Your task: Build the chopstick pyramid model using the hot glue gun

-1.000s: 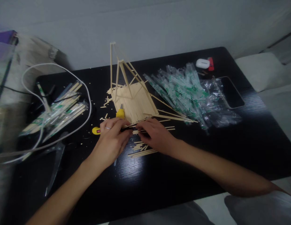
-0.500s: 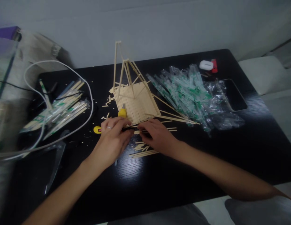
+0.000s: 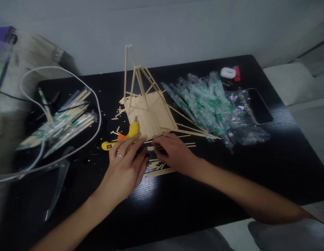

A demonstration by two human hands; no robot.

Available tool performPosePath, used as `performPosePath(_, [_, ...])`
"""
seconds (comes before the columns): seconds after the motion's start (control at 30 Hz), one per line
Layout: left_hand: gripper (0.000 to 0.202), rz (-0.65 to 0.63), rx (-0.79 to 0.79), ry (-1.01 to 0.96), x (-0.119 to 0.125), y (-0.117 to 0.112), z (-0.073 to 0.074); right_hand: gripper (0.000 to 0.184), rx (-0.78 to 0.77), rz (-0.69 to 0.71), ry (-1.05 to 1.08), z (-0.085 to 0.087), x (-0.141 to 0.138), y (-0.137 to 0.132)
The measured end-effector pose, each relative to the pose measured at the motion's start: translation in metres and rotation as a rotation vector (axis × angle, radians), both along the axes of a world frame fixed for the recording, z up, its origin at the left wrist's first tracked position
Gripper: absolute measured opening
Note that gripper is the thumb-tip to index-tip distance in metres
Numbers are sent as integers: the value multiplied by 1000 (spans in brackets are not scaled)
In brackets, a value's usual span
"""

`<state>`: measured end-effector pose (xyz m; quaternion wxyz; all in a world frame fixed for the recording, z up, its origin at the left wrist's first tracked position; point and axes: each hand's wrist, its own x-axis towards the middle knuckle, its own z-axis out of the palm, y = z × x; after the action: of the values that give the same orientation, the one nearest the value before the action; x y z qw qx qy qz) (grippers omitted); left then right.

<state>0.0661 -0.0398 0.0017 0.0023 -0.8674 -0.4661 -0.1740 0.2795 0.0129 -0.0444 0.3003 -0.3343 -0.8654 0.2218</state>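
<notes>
My left hand (image 3: 125, 167), a ring on one finger, reaches to the front edge of the wooden stick base (image 3: 151, 120) with its fingers bent and apart. Its index fingertip is close to the end of a thin wooden stick (image 3: 149, 140). My right hand (image 3: 175, 151) pinches at that stick from the other side; its fingertips partly hide it. A yellow and orange glue gun (image 3: 133, 129) lies just beyond my left fingers, partly covered by them. From the base rises a tall frame of sticks (image 3: 137, 83). Loose sticks (image 3: 159, 172) and short pieces lie below my hands.
Green-printed clear wrappers (image 3: 203, 101) are heaped on the right, near a phone (image 3: 256, 104) and a white case (image 3: 228, 73). Packed sticks (image 3: 70, 122) and a looping white cable (image 3: 100, 115) lie left. A clear set square (image 3: 57, 188) rests on the black table (image 3: 203, 205).
My left hand has drawn back slightly and its fingers have spread, uncovering more of the glue gun. My right hand stays nearly in place. The view has shifted slightly.
</notes>
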Motion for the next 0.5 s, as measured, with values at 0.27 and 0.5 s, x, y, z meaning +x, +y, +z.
performPosePath(0.27, [19,-21,-28,3,4,-2,-2,14,-28,-7,-10,0,-1,-1])
performPosePath(0.5, [25,7,-91,-19,1,-4,1,17,-40,-10,-6,-1,0,0])
